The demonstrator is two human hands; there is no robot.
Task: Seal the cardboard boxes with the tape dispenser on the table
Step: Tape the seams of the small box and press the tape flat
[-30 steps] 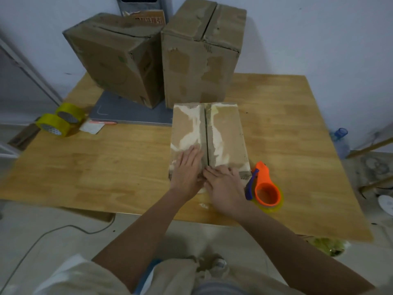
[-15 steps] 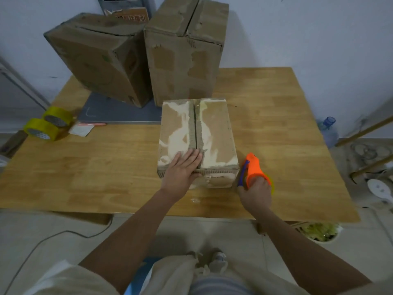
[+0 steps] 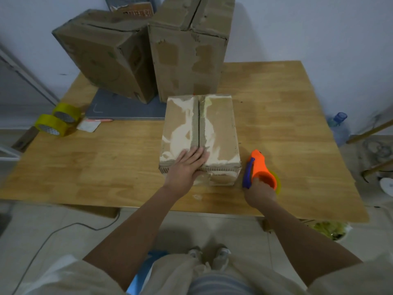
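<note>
Now, from the head view, a small cardboard box stands near the front edge of the wooden table, its two top flaps meeting at a dark seam. The left hand lies flat on the near end of the box, fingers straight over the seam. Just right of the box, the right hand grips the orange tape dispenser, which rests on the table. Behind the small box, two bigger boxes stand close together, the left one tilted. Two yellow tape rolls lie at the left edge, beside a grey board. A blue-capped bottle stands on the floor to the right.
</note>
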